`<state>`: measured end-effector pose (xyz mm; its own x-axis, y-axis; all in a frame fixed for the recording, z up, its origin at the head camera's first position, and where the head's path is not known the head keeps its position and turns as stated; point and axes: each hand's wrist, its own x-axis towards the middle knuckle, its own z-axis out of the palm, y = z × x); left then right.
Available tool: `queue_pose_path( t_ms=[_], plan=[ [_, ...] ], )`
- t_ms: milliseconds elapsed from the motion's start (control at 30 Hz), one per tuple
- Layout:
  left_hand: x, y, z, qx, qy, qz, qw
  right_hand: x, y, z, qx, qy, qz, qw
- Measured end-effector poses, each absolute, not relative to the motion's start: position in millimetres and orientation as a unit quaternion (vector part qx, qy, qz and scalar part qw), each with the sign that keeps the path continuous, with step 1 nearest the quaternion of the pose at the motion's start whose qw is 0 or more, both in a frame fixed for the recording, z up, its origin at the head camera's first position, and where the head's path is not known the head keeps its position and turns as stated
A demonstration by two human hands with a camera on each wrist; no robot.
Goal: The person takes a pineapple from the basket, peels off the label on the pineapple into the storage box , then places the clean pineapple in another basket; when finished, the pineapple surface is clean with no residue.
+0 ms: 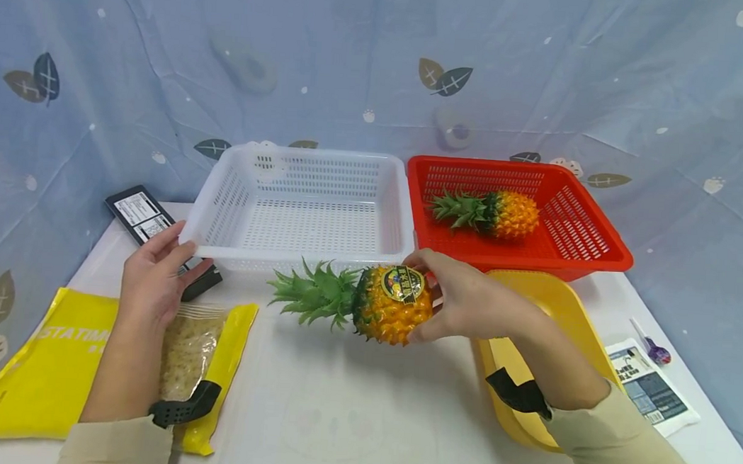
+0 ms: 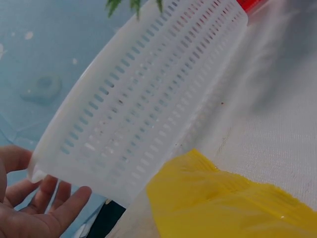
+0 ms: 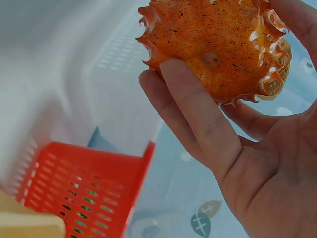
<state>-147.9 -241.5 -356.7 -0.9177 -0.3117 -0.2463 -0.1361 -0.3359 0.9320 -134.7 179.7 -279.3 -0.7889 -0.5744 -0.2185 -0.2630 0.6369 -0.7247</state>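
My right hand (image 1: 470,295) grips an orange-yellow pineapple (image 1: 387,314) by its base. The fruit lies sideways above the table, its green leaves pointing left and a round label on its upper side. In the right wrist view, fingers and thumb spread around the base of the pineapple (image 3: 213,54). At the front left corner of a white slotted basket (image 1: 306,258), my left hand (image 1: 154,275) holds the rim. The left wrist view shows fingers on both sides of that corner of the white basket (image 2: 119,104). No contents show inside it.
A red basket (image 1: 600,253) with a second pineapple (image 1: 514,216) stands right of the white one. A yellow tub (image 1: 571,308) sits before it, beside a white packet (image 1: 649,387) and a lollipop (image 1: 658,352). At left lie yellow bags (image 1: 36,382) and a black box (image 1: 137,207).
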Motion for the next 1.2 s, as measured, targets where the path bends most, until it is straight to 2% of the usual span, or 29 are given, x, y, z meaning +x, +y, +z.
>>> queue_pose_path(
  t_ms=[733, 1200],
  plan=[
    [-149.1, -241.2, -358.4, 0.198, -0.582, -0.786, 0.061, -129.9, 168.1, -321.1, -0.271, 0.893, -0.289, 0.213],
    [-149.6, -241.7, -358.4, 0.202, -0.578, -0.788, 0.061, -129.6, 166.6, -330.0, -0.256, 0.885, -0.3, 0.248]
  ],
)
